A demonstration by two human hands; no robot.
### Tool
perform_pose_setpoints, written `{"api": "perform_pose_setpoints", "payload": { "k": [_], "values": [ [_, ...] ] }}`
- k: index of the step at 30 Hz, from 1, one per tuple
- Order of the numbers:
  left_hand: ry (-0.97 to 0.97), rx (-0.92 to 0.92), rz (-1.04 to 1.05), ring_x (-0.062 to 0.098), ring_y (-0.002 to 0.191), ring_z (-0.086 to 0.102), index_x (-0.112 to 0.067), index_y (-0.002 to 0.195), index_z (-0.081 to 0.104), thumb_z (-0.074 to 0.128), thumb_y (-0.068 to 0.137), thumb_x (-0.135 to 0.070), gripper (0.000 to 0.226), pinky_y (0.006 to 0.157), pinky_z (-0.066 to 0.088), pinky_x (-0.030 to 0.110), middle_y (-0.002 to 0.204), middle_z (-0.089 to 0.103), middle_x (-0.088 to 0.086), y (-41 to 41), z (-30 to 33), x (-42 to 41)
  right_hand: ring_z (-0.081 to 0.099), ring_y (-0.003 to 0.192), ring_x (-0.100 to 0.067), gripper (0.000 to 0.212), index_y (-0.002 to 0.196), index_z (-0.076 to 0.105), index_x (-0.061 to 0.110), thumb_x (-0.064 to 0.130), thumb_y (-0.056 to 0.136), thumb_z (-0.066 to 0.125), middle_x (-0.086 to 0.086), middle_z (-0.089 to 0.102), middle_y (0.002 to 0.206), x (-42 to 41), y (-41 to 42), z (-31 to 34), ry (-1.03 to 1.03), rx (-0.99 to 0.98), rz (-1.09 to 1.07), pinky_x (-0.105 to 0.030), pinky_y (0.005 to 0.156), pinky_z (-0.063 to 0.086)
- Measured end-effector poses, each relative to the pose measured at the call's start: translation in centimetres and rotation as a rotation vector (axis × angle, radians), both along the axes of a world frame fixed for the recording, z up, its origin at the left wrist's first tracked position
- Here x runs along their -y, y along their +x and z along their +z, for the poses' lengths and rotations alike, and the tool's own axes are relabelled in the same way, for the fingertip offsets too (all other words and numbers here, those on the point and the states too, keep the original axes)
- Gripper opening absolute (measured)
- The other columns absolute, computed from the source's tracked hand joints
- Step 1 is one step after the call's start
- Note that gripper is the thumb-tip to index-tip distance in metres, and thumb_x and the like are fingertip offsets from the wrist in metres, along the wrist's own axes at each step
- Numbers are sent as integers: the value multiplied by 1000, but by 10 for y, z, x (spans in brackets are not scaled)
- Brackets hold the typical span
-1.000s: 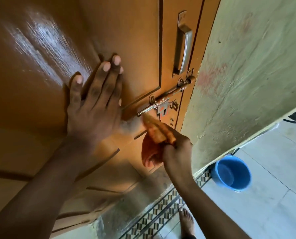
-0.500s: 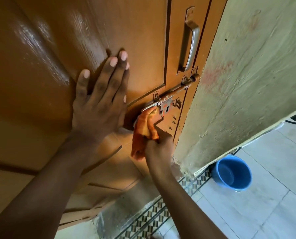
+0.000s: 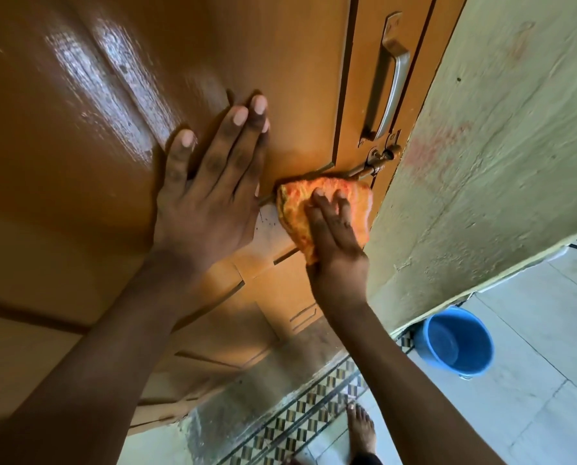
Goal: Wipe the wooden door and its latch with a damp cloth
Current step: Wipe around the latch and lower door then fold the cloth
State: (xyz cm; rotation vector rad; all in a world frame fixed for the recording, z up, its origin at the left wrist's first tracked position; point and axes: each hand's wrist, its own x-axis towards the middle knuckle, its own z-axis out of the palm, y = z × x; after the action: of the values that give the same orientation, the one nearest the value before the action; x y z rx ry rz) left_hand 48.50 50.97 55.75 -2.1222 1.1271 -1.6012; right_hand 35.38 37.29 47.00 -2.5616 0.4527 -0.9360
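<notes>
Right hand [image 3: 334, 236] flat, pressing orange cloth [image 3: 324, 209] over latch [image 3: 374, 164] near door [image 3: 112, 162] edge, left hand [image 3: 210, 196] spread beside.

No readable text, label, brand, number or sign anywhere in view.
</notes>
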Motion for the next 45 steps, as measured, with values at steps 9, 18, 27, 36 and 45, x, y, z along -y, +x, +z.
{"api": "perform_pose_setpoints", "payload": {
  "k": [9, 18, 27, 36, 45],
  "values": [
    [-5, -3, 3, 20, 159, 25, -7, 165, 31, 43, 105, -35, 68, 125, 2, 49, 171, 32, 7, 1, 1, 0, 42, 146, -44, 55, 144, 56, 3, 10, 90, 49, -18, 51, 155, -23, -5, -11, 116, 87, 44, -54, 82, 65],
    [-5, 6, 8, 20, 158, 21, -6, 166, 29, 40, 107, -33, 66, 127, -3, 49, 171, 32, 7, -1, 0, 1, 50, 140, -47, 62, 146, 53, -1, 14, 86, 47, -25, 49, 155, -25, -7, -12, 162, 84, 45, -56, 84, 63],
    [-9, -31, -3, 20, 158, 20, -7, 167, 24, 41, 107, -33, 67, 125, 0, 49, 172, 27, 6, 0, 2, -1, 70, 60, -10, 65, 127, 72, 18, -3, 73, 43, 10, 76, 78, -40, -36, 5, 846, 340, -180, -35, 47, 59],
    [7, -38, -10, 20, 158, 17, -7, 167, 27, 40, 108, -34, 66, 127, -5, 48, 172, 27, 7, -1, 3, -1, 38, 149, -42, 67, 146, 56, 4, 7, 80, 46, -16, 49, 158, -28, 10, 7, 165, 87, 61, -46, 92, 60],
    [3, -59, 13, 21, 159, 19, -7, 167, 25, 38, 109, -32, 64, 126, -4, 48, 173, 27, 7, -3, 3, -2, 72, 66, -27, 65, 121, 76, 15, -7, 66, 47, -7, 78, 90, -10, -26, 17, 820, 440, 95, -44, 51, 59]
  ]
}}
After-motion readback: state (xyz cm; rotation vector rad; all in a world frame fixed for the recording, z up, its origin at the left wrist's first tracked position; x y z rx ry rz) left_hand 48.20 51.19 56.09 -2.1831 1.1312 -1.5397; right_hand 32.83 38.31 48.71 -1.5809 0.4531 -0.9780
